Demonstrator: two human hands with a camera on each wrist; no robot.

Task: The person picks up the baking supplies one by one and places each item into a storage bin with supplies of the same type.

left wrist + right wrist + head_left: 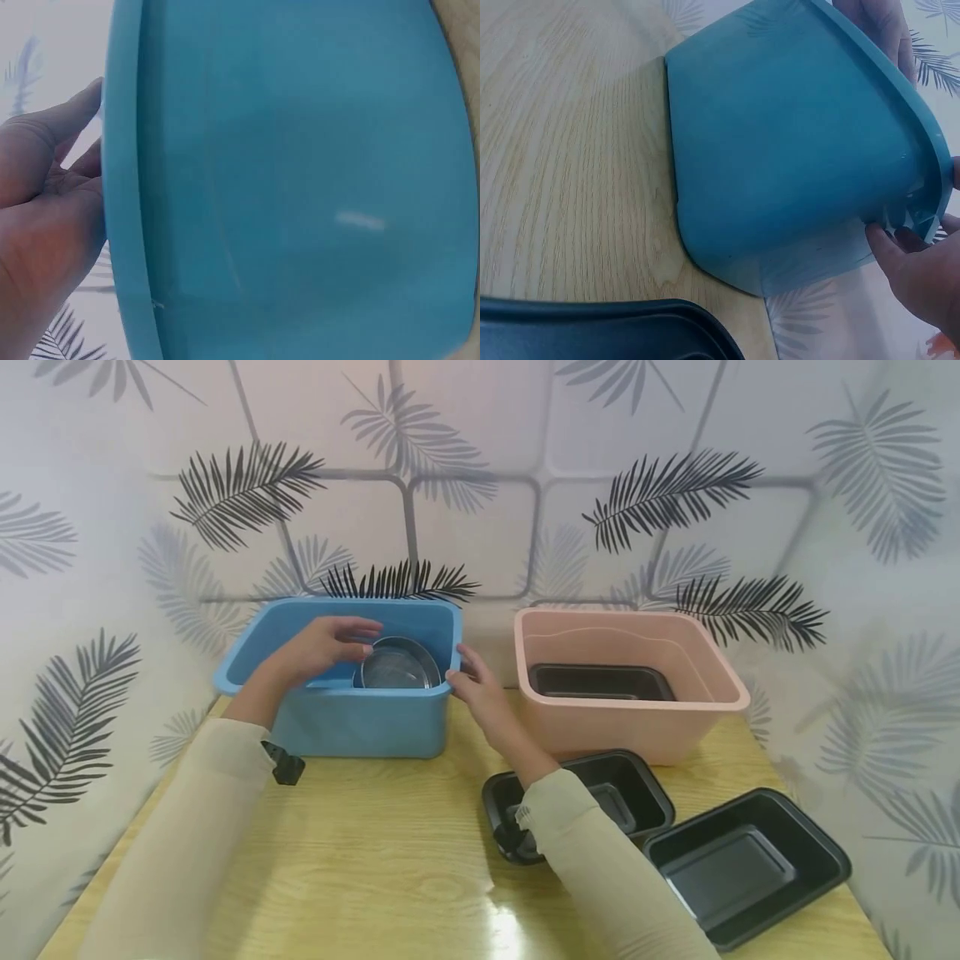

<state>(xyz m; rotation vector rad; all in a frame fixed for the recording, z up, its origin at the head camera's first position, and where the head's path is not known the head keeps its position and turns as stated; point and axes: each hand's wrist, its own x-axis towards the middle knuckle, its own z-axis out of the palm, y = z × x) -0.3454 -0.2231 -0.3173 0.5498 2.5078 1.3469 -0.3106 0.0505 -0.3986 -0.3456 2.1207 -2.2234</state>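
A blue plastic bin (pixel 360 722) stands at the back left of the table. Within its right end sit round, clear-looking bowls (pixel 397 664), seemingly nested. Over the bin's opening hovers my left hand (pixel 318 647), its fingers reaching towards the bowls without visibly holding anything. In the left wrist view the bin's wall (pixel 300 180) hides the fingertips. My right hand (pixel 483 697) grips the bin's right rim, the fingers at the lip and the thumb against the outer wall, as the right wrist view shows of the same hand (pixel 930 277).
A pink bin (pixel 630 718) stands to the right with a black tray (pixel 600 682) inside. Two black trays lie on the wooden table (pixel 375 860): one tray (pixel 622 777) under my right forearm, another tray (pixel 750 868) near the right edge. Patterned fabric hangs behind.
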